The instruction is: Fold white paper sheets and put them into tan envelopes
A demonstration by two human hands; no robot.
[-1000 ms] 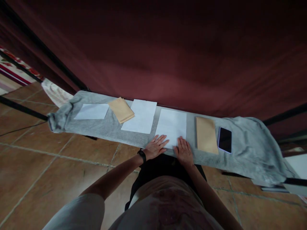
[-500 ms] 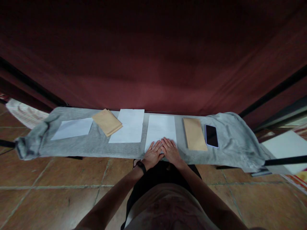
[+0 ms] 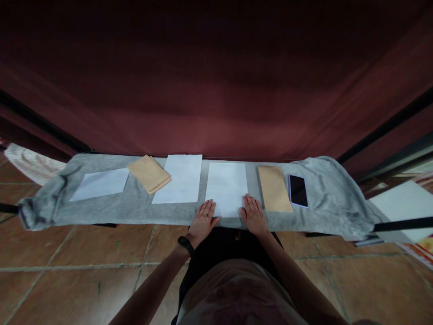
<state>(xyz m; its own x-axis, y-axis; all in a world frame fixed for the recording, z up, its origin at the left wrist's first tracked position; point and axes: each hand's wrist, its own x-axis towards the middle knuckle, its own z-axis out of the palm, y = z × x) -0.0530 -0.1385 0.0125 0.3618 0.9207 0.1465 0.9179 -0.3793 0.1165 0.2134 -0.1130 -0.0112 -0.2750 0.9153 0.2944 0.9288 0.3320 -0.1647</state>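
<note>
A white sheet of paper (image 3: 226,187) lies flat on the grey cloth right in front of me. My left hand (image 3: 203,219) rests at its near left corner, fingers stretched out and the thumb over the paper's edge. Across from it, my right hand (image 3: 253,214) lies flat at the near right corner, its fingers straight and the thumb on the paper. Neither hand grips anything. To the right of my right hand is a brown envelope (image 3: 275,189), lying apart from it.
A grey cloth (image 3: 176,214) covers the narrow table. Left of me lie another white sheet (image 3: 182,180), overlapping brown envelopes (image 3: 149,174) and a white paper (image 3: 99,184). A phone (image 3: 298,190) sits at the right. A dark red curtain (image 3: 216,113) hangs behind the table.
My hands have moved apart from the middle of the sheet's near edge, the left to its left corner and the right to its right corner. The paper stays in place.
</note>
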